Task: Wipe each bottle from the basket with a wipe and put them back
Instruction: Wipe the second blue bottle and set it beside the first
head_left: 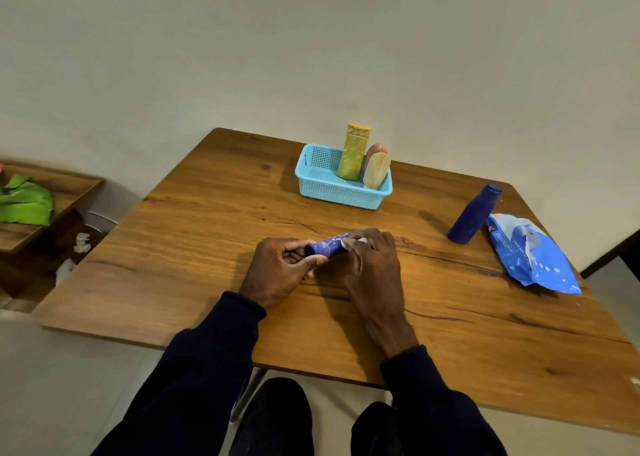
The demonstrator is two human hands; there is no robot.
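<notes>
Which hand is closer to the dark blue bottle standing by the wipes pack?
Right. The right hand lies left of the dark blue bottle; the left hand is farther left.

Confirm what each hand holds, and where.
The left hand grips the small purple bottle by its left end; the right hand holds a white wipe against its other end.

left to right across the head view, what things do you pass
green cloth → blue basket → dark blue bottle → wipes pack. Left out: left hand, purple bottle and right hand, which overlap the basket's span.
</notes>
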